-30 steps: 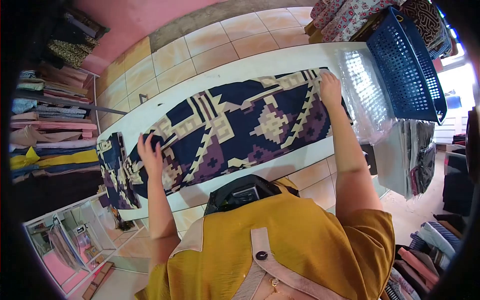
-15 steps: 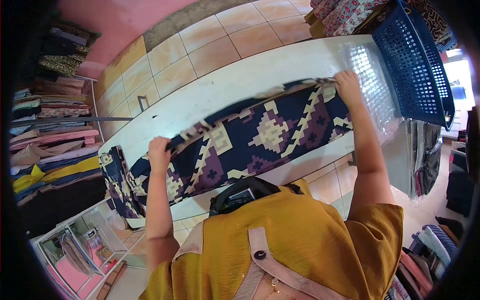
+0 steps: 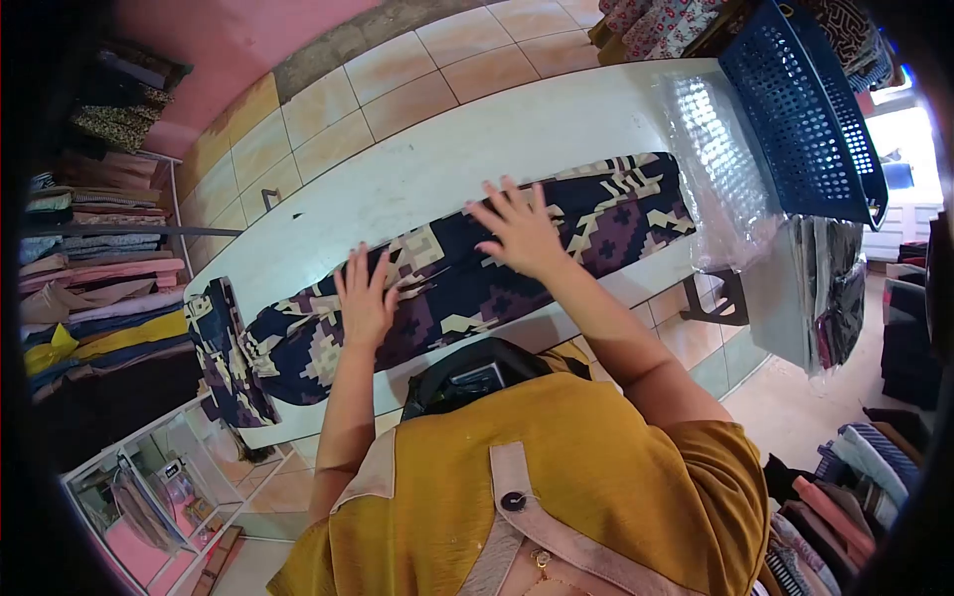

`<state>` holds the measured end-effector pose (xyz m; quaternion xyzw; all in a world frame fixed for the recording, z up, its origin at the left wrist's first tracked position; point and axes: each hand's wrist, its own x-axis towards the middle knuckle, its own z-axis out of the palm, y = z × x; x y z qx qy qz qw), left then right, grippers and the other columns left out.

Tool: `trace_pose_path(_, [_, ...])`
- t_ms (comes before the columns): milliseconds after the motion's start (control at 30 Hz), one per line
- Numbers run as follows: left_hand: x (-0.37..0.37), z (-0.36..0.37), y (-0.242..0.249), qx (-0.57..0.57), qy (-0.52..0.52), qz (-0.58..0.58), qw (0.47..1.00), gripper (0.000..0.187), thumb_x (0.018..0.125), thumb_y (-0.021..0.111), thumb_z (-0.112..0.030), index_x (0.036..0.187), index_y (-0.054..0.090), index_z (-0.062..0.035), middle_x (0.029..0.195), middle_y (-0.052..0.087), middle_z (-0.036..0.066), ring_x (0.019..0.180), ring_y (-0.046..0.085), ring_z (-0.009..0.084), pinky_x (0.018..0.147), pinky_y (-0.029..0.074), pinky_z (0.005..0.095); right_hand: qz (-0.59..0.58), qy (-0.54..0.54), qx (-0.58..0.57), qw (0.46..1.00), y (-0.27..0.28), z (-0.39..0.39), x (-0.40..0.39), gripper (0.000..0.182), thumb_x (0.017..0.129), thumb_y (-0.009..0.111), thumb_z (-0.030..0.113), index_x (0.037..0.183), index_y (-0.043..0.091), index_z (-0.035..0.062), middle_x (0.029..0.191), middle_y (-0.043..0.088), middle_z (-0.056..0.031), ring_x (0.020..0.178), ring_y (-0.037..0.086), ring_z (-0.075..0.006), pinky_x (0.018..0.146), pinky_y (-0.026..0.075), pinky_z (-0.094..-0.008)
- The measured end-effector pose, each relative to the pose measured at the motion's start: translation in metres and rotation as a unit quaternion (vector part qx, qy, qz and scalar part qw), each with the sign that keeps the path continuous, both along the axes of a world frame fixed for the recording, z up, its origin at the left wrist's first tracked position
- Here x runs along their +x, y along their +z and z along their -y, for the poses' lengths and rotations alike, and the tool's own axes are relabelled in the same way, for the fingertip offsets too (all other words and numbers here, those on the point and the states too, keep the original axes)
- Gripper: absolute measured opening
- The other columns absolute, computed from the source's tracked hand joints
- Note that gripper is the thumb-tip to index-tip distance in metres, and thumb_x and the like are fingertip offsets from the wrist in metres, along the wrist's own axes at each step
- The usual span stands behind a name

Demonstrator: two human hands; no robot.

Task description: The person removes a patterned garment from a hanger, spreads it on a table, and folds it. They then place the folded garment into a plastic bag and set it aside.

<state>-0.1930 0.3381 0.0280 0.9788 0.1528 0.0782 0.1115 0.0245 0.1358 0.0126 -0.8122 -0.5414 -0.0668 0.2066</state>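
A long folded cloth (image 3: 437,308) with a navy, purple and cream pixel pattern lies across the white table (image 3: 368,199). My left hand (image 3: 366,303) rests on its left half, palm down with fingers spread. Near the cloth's middle, my right hand (image 3: 522,233) lies flat on the upper edge, fingers apart. Neither hand grips the fabric. At the far left end of the table, a bunched part of the patterned cloth (image 3: 227,348) hangs over the edge.
A blue perforated basket (image 3: 800,119) stands at the table's right end beside clear plastic wrapping (image 3: 715,169). Stacked folded clothes (image 3: 109,268) fill shelves on the left. More clothes (image 3: 835,507) lie at lower right. A glass case (image 3: 164,497) stands at lower left.
Both hands have let go of the cloth's upper edge and opened onto it. My right hand has moved left from the far end. The raised edge now lies folded down.
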Motion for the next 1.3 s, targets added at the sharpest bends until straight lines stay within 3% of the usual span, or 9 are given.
trace_pose_path(133, [-0.072,-0.054,-0.022,0.072,0.154,-0.088,0.981,0.055,0.081,0.058,-0.029,0.133,0.039,-0.0225,0.141,0.029,0.011,0.130,0.027,0.0303,0.100,0.017,0.0601,0.119,-0.260,-0.147,0.947,-0.024,0.082,0.068,0.052,0.080,0.052,0.047,0.125,0.047,0.0209,0.127,0.046,-0.0066,0.122,0.038,-0.0278,0.094,0.031,-0.0505])
trace_pose_path(267, [-0.143,-0.089,-0.020,0.126,0.303,-0.063,0.942,0.041,0.089,0.048,-0.026,0.130,0.042,-0.0232,0.134,0.038,0.010,0.122,0.036,0.0287,0.098,0.024,0.0554,0.016,-0.468,-0.182,0.865,-0.033,0.156,0.105,0.054,0.087,0.044,0.047,0.134,0.036,0.0212,0.141,0.029,-0.0109,0.129,0.024,-0.0386,0.096,0.021,-0.0639])
trace_pose_path(467, [-0.156,-0.131,-0.008,0.205,0.219,0.017,0.954,0.044,0.082,0.054,-0.008,0.124,0.048,-0.0196,0.126,0.046,0.009,0.117,0.041,0.0283,0.097,0.029,0.0446,0.051,-0.356,-0.175,0.917,-0.049,0.133,0.062,0.051,0.089,0.043,0.043,0.136,0.031,0.0311,0.145,0.021,-0.0093,0.133,0.017,-0.0377,0.096,0.017,-0.0669])
trace_pose_path(533, [-0.165,-0.153,-0.004,0.015,0.265,-0.145,0.953,0.046,0.078,0.054,-0.003,0.121,0.050,-0.0197,0.118,0.051,0.007,0.110,0.046,0.0284,0.096,0.032,0.0417,0.032,-0.369,-0.146,0.918,-0.058,0.134,0.063,0.051,0.089,0.042,0.044,0.137,0.029,0.0323,0.145,0.021,-0.0085,0.133,0.017,-0.0366,0.096,0.017,-0.0677])
trace_pose_path(600, [-0.175,-0.160,0.002,0.071,0.243,-0.160,0.954,0.049,0.073,0.056,-0.004,0.119,0.051,-0.0178,0.111,0.054,0.007,0.105,0.048,0.0282,0.094,0.034,0.0418,0.012,-0.377,-0.156,0.913,-0.058,0.133,0.064,0.052,0.089,0.041,0.045,0.138,0.028,0.0327,0.146,0.020,-0.0076,0.134,0.016,-0.0357,0.096,0.018,-0.0679])
trace_pose_path(667, [-0.181,-0.155,0.005,0.212,0.260,0.074,0.939,0.050,0.071,0.059,-0.004,0.119,0.051,-0.0138,0.114,0.052,0.009,0.108,0.047,0.0288,0.093,0.033,0.0429,0.027,-0.391,-0.216,0.894,-0.053,0.130,0.064,0.054,0.088,0.045,0.042,0.138,0.027,0.0324,0.146,0.020,-0.0071,0.133,0.016,-0.0358,0.096,0.018,-0.0672])
trace_pose_path(900, [-0.234,-0.073,-0.027,0.140,0.243,-0.056,0.958,0.058,0.084,0.054,-0.029,0.137,0.032,-0.0170,0.143,0.023,0.017,0.133,0.017,0.0373,0.102,0.015,0.0577,-0.012,-0.166,-0.120,0.979,-0.022,0.077,-0.032,0.060,0.082,0.058,0.030,0.136,0.033,0.0233,0.145,0.020,-0.0135,0.133,0.015,-0.0383,0.102,0.015,-0.0599])
trace_pose_path(1067, [-0.244,-0.063,-0.025,0.187,0.294,-0.025,0.937,0.057,0.084,0.054,-0.029,0.136,0.035,-0.0179,0.145,0.018,0.019,0.133,0.016,0.0379,0.102,0.016,0.0571,-0.042,-0.244,-0.158,0.956,-0.009,0.080,-0.053,0.061,0.078,0.062,0.031,0.134,0.038,0.0236,0.143,0.023,-0.0165,0.132,0.020,-0.0369,0.104,0.017,-0.0550])
trace_pose_path(1300, [-0.236,-0.046,-0.042,0.003,0.198,-0.023,0.980,0.058,0.080,0.057,-0.021,0.134,0.038,-0.0172,0.144,0.020,0.019,0.132,0.020,0.0369,0.104,0.019,0.0512,-0.048,0.072,-0.113,0.990,0.004,0.077,-0.092,0.051,0.074,0.065,0.020,0.122,0.050,0.0138,0.130,0.041,-0.0171,0.122,0.036,-0.0334,0.101,0.027,-0.0489])
